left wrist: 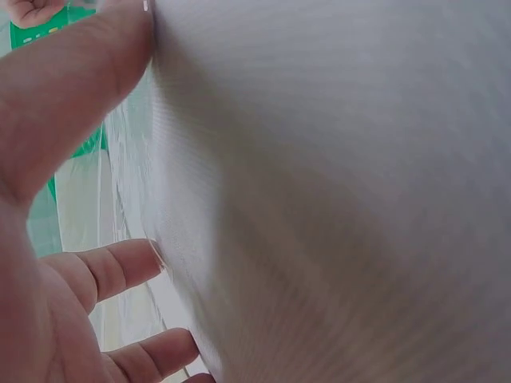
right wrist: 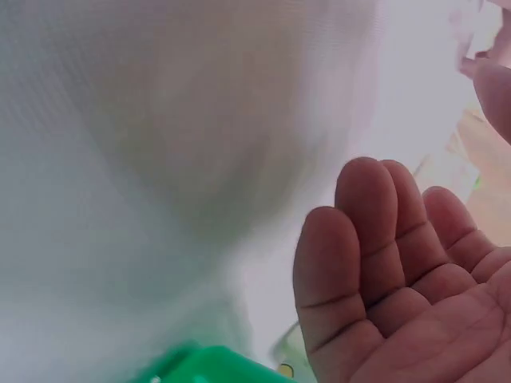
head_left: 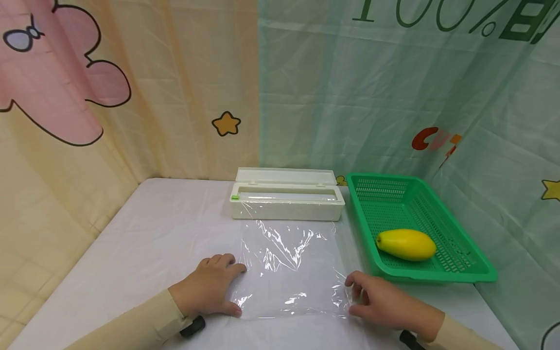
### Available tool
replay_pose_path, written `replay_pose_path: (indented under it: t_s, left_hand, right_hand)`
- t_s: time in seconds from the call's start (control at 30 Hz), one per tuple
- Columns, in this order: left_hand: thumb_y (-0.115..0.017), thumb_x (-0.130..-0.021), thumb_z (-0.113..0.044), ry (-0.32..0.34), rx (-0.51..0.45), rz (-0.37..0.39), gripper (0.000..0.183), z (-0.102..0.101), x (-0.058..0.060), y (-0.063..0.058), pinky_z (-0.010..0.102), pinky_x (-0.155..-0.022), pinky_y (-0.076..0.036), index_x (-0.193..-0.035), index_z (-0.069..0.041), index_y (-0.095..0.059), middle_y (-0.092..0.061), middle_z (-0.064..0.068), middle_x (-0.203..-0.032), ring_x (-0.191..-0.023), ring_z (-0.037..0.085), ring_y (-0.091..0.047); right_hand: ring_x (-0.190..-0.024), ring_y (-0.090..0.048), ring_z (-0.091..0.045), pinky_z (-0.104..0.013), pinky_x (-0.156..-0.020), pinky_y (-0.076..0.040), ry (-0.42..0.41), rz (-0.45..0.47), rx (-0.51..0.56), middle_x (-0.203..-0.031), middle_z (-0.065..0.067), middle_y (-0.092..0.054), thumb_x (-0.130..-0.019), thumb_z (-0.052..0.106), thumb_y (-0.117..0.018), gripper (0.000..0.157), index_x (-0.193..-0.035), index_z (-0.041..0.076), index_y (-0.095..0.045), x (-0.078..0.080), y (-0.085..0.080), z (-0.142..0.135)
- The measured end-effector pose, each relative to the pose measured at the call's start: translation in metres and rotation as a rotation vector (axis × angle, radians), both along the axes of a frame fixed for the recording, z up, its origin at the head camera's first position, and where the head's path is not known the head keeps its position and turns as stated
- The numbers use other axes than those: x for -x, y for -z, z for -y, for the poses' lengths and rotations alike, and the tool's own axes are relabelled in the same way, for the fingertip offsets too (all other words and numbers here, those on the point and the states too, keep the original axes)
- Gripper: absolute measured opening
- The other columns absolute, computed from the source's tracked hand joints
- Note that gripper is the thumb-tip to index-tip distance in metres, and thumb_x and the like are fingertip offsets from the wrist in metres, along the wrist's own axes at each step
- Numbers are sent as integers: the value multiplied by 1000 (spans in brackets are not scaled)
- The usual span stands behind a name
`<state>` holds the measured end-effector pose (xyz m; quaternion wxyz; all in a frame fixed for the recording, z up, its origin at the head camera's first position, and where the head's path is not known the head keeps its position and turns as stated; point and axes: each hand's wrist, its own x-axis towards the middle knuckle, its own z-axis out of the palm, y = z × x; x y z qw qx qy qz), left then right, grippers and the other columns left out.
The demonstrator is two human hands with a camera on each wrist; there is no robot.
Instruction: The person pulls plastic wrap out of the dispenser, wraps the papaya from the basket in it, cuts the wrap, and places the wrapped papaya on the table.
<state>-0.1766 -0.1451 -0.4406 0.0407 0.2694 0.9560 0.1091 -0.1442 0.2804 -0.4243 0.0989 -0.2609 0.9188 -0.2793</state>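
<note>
A sheet of clear plastic wrap (head_left: 290,272) lies over the white tabletop, running forward from a white wrap dispenser (head_left: 286,209) whose lid stands raised. At the sheet's left edge rests my left hand (head_left: 212,284), thumb and fingers spread; its thumb (left wrist: 88,72) and fingertips reach the film's edge in the left wrist view. My right hand (head_left: 385,299) is by the sheet's right edge, fingers loosely bent. Seen from the right wrist, the fingers (right wrist: 327,271) are apart from the thumb, with nothing between them.
To the right stands a green plastic basket (head_left: 470,243), with a yellow papaya-like fruit (head_left: 407,244) inside. Printed curtains (head_left: 315,97) hang behind the table and along both sides. A small green slider (head_left: 235,197) sits at the dispenser's left end.
</note>
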Motion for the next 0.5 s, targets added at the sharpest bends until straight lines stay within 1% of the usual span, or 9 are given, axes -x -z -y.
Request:
replay_pose_path:
  t_s: [0.1, 0.17, 0.3, 0.4, 0.5]
  left_hand:
    - [-93, -63, -62, 2, 3, 0, 93, 0, 0, 0, 60, -109, -42, -138, -17, -63, -58, 15, -135, -128, 37, -55]
    - [-93, -63, -62, 3, 7, -4, 93, 0, 0, 0, 60, -108, -42, -138, -17, -63, -58, 15, -134, -127, 36, -55]
    - [-93, -64, -62, 10, 12, -21, 91, 1, 1, 0, 60, -107, -43, -138, -16, -63, -58, 15, -133, -127, 36, -55]
    - [-93, -64, -62, 20, 16, -37, 91, 1, 1, 1, 60, -106, -44, -137, -16, -64, -59, 15, -132, -125, 35, -56]
    - [-93, -64, -62, 20, 18, -35, 91, 1, 0, 1, 60, -105, -44, -137, -16, -64, -59, 15, -132, -125, 35, -56]
  right_hand:
    - [-73, -50, 4, -21, -64, -48, 1, 3, 2, -94, 10, -62, -88, 26, -85, 41, -117, 12, -60, -1, -7, 0]
    - [-76, -51, 5, -21, -64, -49, 0, 13, 10, -96, 9, -63, -89, 27, -84, 38, -117, 13, -61, -2, -14, 1]
    - [-82, -54, 4, -21, -67, -51, 9, 26, 43, -102, 7, -66, -93, 29, -81, 33, -118, 13, -65, -3, -36, 2]
    - [-84, -56, 3, -22, -69, -53, 27, -14, 78, -104, 7, -66, -95, 28, -79, 31, -119, 13, -66, -1, -55, 0]
    - [-87, -58, 2, -22, -73, -55, 62, -89, 90, -106, 7, -67, -96, 26, -78, 29, -120, 12, -68, 5, -73, -6]
